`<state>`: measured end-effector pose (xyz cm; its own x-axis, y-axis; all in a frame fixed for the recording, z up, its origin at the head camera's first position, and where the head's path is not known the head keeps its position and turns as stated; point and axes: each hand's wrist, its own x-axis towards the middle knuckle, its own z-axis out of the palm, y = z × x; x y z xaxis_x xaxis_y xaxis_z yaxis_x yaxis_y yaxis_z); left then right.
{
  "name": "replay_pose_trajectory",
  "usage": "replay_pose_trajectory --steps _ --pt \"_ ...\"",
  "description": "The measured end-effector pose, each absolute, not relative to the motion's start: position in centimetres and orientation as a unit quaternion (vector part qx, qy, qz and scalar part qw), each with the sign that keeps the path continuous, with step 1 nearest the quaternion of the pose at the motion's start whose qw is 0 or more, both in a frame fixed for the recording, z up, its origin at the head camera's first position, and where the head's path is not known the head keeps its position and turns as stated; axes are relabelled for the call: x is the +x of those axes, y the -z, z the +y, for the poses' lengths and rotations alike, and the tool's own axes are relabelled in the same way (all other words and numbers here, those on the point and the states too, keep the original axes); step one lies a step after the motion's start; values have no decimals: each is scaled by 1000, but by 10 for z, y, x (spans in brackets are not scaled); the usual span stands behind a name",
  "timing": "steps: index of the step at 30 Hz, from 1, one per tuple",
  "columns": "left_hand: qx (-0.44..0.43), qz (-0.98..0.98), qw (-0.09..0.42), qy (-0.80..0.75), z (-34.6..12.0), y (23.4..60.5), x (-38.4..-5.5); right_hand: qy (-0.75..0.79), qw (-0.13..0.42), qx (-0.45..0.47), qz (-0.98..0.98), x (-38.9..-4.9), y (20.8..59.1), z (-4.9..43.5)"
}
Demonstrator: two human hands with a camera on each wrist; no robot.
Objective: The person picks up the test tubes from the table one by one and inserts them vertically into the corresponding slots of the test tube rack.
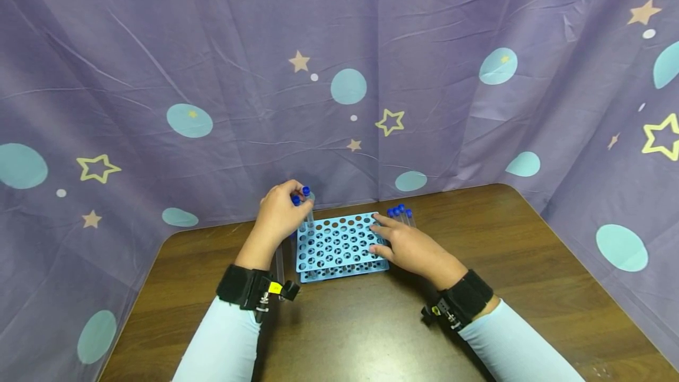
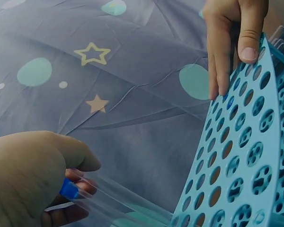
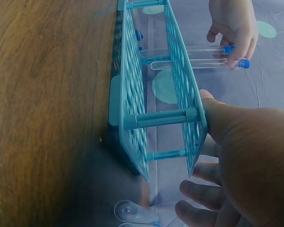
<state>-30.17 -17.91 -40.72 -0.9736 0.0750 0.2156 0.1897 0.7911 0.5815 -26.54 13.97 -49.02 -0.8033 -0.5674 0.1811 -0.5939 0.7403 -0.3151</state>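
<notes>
My left hand [image 1: 281,211] pinches a clear test tube [image 1: 310,214] with a blue cap near the far left corner of the light blue rack [image 1: 342,267]. A second blue-capped test tube stands right beside it, close to the same fingers. In the right wrist view both tubes [image 3: 208,63] pass through the rack's top plate, and one rounded end shows between the plates. Spread fingers of my right hand [image 1: 411,247] touch the rack's right end, with the thumb [image 3: 210,101] at the top plate's edge.
Several blue-capped tubes [image 1: 401,211] lie on the wooden table [image 1: 350,329] behind my right hand. Another clear tube [image 1: 280,261] lies left of the rack, partly under my left wrist. A purple patterned curtain [image 1: 254,63] hangs close behind the table.
</notes>
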Motion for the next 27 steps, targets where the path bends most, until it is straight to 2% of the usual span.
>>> replay_pose_trajectory --steps 12,27 --pt "-56 -919 82 380 -182 417 -306 -180 34 309 -933 -266 492 140" --pt "-43 -922 83 375 -184 422 -308 -181 36 310 -933 -265 491 140"
